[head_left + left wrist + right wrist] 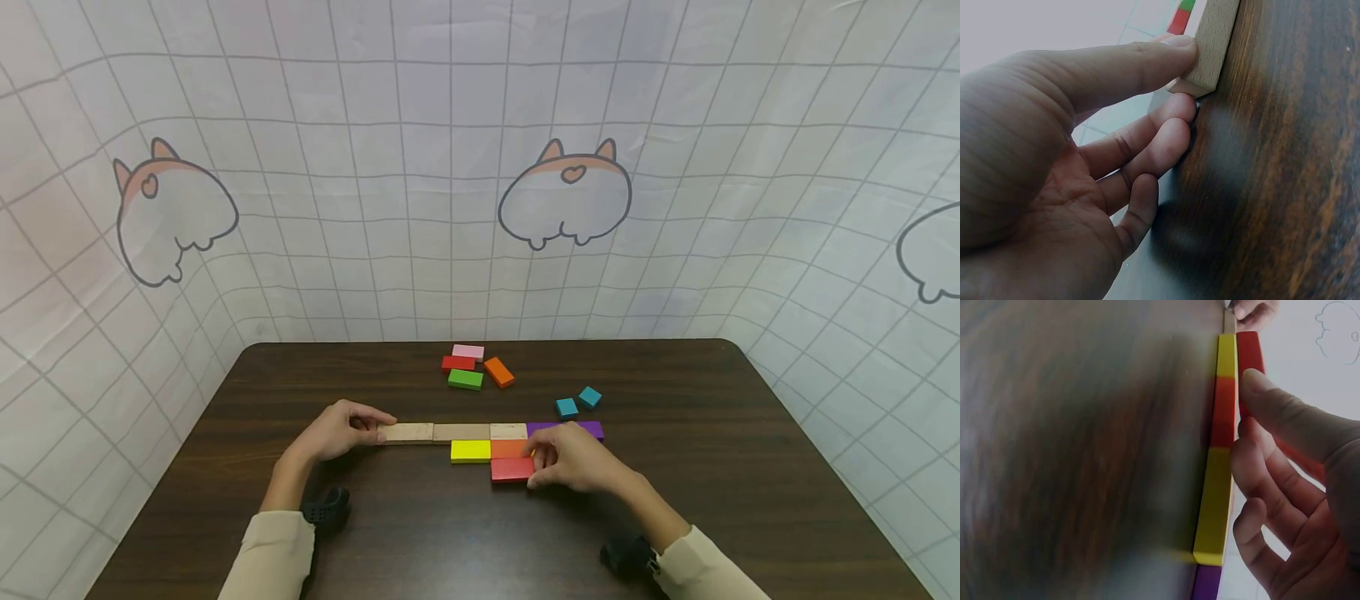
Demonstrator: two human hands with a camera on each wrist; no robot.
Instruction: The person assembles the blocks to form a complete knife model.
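Observation:
My left hand (341, 432) holds the left end of a plain wooden block (407, 432), its thumb along the near side in the left wrist view. That block begins a row with a second wooden block (461, 432), a paler short one (508, 431) and a purple block (591, 429). A yellow block (470, 452) and an orange block (508, 448) lie along the row's near side. Between thumb and fingers, my right hand (573, 457) pinches a red block (512, 471). The right wrist view shows it over the row, where another yellow block (1213, 503) also appears.
Two small blue blocks (567, 407) lie beyond the purple block. Farther back are a pink block (468, 352), a red one (458, 363), a green one (465, 380) and an orange one (499, 372). A white gridded curtain (480, 275) surrounds the dark wooden table (420, 542).

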